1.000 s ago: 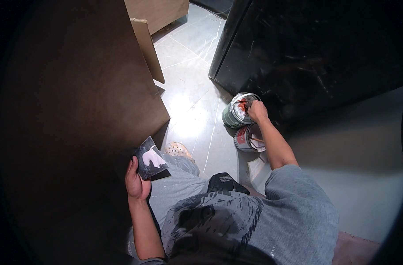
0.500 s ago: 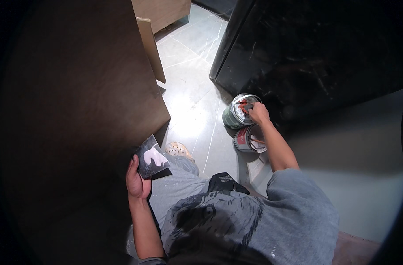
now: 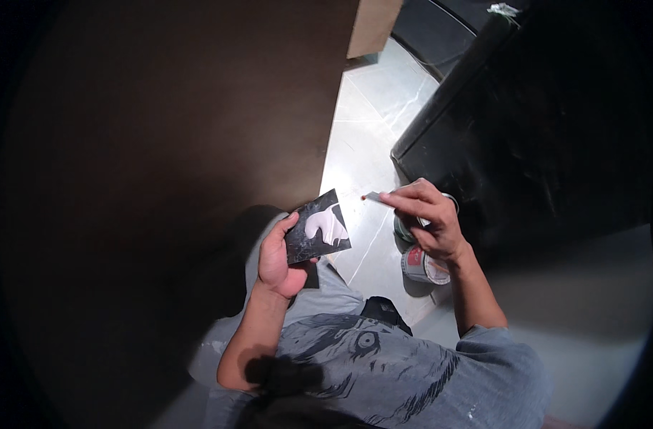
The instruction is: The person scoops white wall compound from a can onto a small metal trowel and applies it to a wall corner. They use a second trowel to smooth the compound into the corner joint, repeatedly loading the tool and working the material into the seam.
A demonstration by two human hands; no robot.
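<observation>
My left hand [image 3: 276,264] grips a dark square plate [image 3: 303,249] by its edge, thumb on top. A smooth patch of pale pinkish-white paste [image 3: 325,225] lies on the plate. To the right, my right hand [image 3: 435,222] is closed on a small thin scraper blade [image 3: 374,196], with a reddish dab at its tip. The blade is in the air, apart from the plate. Below and behind this hand stands a green can [image 3: 403,229], mostly hidden by it. A second can [image 3: 418,266], grey with a red label, stands beside it nearer to me.
A large brown panel [image 3: 198,107] rises on my left. To the right stands a big black cabinet-like block [image 3: 526,121]. Between them runs a strip of pale tiled floor [image 3: 362,121], with a light wooden board [image 3: 373,28] at its far end.
My right hand has come up from the green can with the scraper, moving toward the plate. My left hand has brought the plate up and to the right. The view has shifted.
</observation>
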